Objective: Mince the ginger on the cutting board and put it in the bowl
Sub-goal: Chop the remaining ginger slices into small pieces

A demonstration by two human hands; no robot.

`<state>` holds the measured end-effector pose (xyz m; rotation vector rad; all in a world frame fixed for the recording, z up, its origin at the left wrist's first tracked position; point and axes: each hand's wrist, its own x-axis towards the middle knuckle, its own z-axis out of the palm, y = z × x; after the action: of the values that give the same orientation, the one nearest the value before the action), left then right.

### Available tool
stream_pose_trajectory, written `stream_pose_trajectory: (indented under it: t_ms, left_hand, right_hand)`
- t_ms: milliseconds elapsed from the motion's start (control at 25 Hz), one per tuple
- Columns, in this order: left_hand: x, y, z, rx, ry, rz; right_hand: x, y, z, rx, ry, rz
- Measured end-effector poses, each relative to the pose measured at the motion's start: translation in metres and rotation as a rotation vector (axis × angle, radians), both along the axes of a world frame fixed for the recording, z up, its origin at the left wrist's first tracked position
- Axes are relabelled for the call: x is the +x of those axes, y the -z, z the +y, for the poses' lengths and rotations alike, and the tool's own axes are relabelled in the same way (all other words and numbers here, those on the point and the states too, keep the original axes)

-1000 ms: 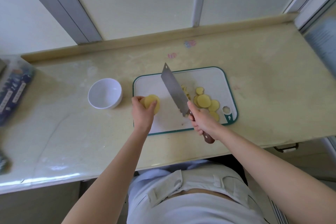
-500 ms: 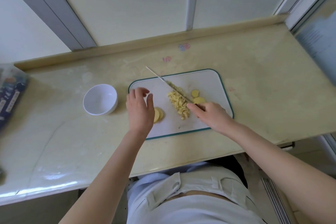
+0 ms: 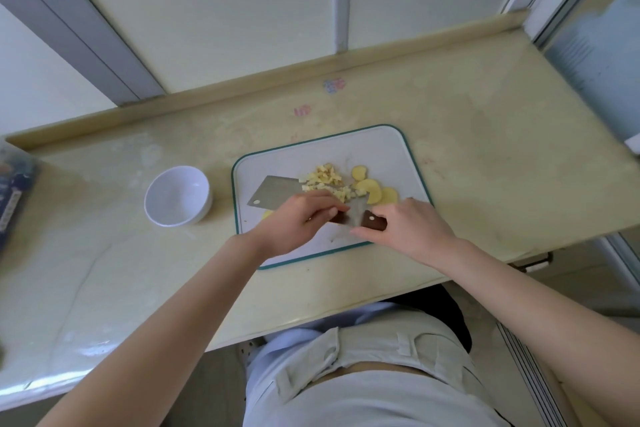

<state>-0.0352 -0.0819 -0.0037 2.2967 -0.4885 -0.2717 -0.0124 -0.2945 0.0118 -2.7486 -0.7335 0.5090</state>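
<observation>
- Gripping the dark brown handle of a flat steel cleaver [image 3: 273, 193], the right hand [image 3: 408, 229] sat over the near right part of the white plastic cutting board with a teal rim [image 3: 391, 149]. Its fingers were curled round the handle.
- The cleaver lay nearly flat over the board, blade pointing left, with its hang hole at the blade's outer near corner.
- The left hand [image 3: 298, 218] was on top of the blade close to the handle, fingers bent and tips down by the handle end. I couldn't tell whether it pinched the blade or just rested on it.
- The pile of pale yellow minced ginger [image 3: 325, 178] was on the board along the blade's far edge, with some bits touching the steel.
- The round yellow ginger slices [image 3: 372, 188] were uncut, just right of the pile and partly overlapping each other.
- One more yellow piece [image 3: 266, 215] showed at the blade's near edge, mostly hidden by the left hand.
- All the ginger in view was on the board.
- The round white bowl [image 3: 176, 196] stood upright on the beige tabletop [image 3: 485, 149], near the board's left edge but apart from it.
- A blue printed pack [image 3: 14, 194] lay at the tabletop's far left, too blurred to read.
</observation>
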Motion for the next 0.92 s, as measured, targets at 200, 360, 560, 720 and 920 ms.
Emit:
stream_pose_trajectory:
  t_ms: [200,360,560,720,920]
  left_hand:
    - [0.019,0.003,-0.014,0.01,-0.092,0.14]
    - [0.028,0.003,-0.025,0.069,-0.134,0.131]
    - [0.017,-0.004,-0.046,0.078,0.121,-0.028]
    - [0.01,0.003,-0.043,0.162,0.195,-0.004]
    - [0.017,0.016,-0.019,0.222,0.041,0.138]
  right_hand:
    - [-0.006,0.003,-0.009,-0.016,0.012,0.002]
    - [-0.008,0.005,-0.015,-0.052,0.034,0.012]
    - [-0.007,0.004,-0.016,-0.077,-0.005,-0.048]
    - [-0.008,0.004,-0.016,-0.1,-0.045,-0.118]
    - [-0.009,0.009,-0.016,-0.131,-0.092,-0.113]
